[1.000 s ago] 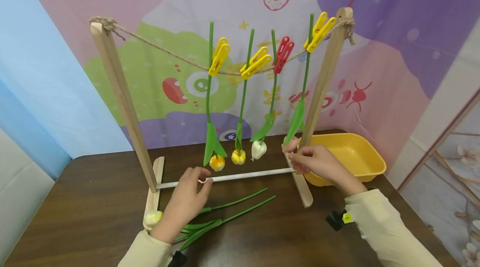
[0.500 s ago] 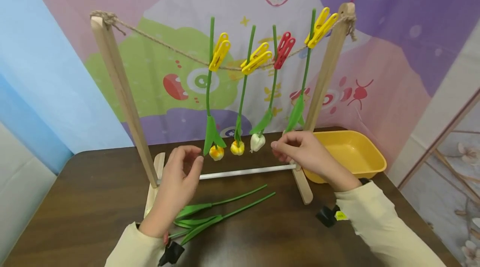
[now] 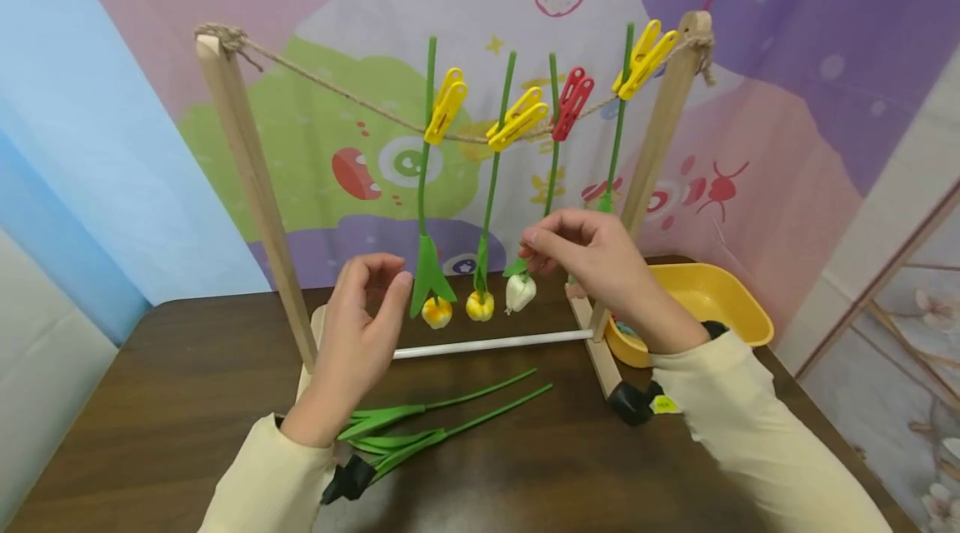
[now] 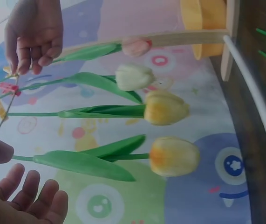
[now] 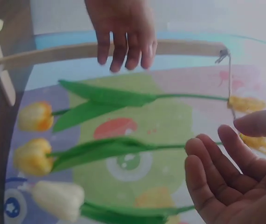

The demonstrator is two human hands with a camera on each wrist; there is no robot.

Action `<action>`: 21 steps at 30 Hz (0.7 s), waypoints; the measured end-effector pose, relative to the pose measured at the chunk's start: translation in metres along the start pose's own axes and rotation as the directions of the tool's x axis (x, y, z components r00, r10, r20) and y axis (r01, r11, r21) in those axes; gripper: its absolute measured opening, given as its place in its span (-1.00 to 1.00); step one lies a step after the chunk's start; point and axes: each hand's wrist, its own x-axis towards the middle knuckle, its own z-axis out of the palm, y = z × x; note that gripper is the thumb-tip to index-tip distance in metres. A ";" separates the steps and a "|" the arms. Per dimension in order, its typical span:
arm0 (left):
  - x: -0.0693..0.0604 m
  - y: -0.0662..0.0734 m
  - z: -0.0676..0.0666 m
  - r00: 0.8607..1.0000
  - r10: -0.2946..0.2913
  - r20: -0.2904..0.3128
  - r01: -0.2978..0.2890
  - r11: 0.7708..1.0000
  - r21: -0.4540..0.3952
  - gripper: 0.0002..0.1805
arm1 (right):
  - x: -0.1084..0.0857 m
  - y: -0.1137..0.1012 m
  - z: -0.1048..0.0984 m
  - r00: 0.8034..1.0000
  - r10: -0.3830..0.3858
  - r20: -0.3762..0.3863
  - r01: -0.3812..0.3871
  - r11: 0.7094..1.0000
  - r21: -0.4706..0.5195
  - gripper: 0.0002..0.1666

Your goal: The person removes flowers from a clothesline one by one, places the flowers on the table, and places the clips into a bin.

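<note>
Several tulips hang head down from a twine line (image 3: pixel 337 92), held by yellow clothespins (image 3: pixel 446 106) and one red clothespin (image 3: pixel 573 104). My left hand (image 3: pixel 360 333), fingers loosely curved and holding nothing, hovers left of the orange-yellow tulip (image 3: pixel 437 312). My right hand (image 3: pixel 596 262) is in front of the white tulip's (image 3: pixel 521 293) stem and leaves; its relaxed fingers hold nothing in the right wrist view. Between them hangs a yellow tulip (image 3: pixel 480 306). The pink tulip (image 4: pixel 136 46) shows in the left wrist view, but my right hand hides its head in the head view.
Wooden posts (image 3: pixel 251 191) with feet carry the twine, and a white bar (image 3: pixel 487 345) joins them low down. Loose tulips with green stems (image 3: pixel 498 415) lie on the brown table (image 3: pixel 540 466) in front. A yellow basin (image 3: pixel 731 300) stands behind the right post.
Both hands have risen away from the white bar. My right hand has moved up and left from near the pink tulip; my left hand has lifted slightly left. The hanging tulips remain clipped.
</note>
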 end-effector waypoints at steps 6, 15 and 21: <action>0.015 0.009 -0.003 1.000 -0.014 -0.016 0.013 0.999 -0.042 -0.76 | 0.003 -0.021 0.002 0.992 -0.102 -0.074 0.105 0.993 0.048 -0.75; 0.031 0.019 -0.003 1.000 0.006 0.008 -0.005 0.997 -0.073 -0.73 | 0.016 -0.045 0.003 0.962 -0.241 -0.126 0.257 0.957 0.137 -0.77; 0.039 0.024 -0.001 1.000 -0.007 0.014 0.008 0.996 -0.094 -0.72 | 0.021 -0.057 0.005 0.953 -0.261 -0.151 0.287 0.939 0.191 -0.79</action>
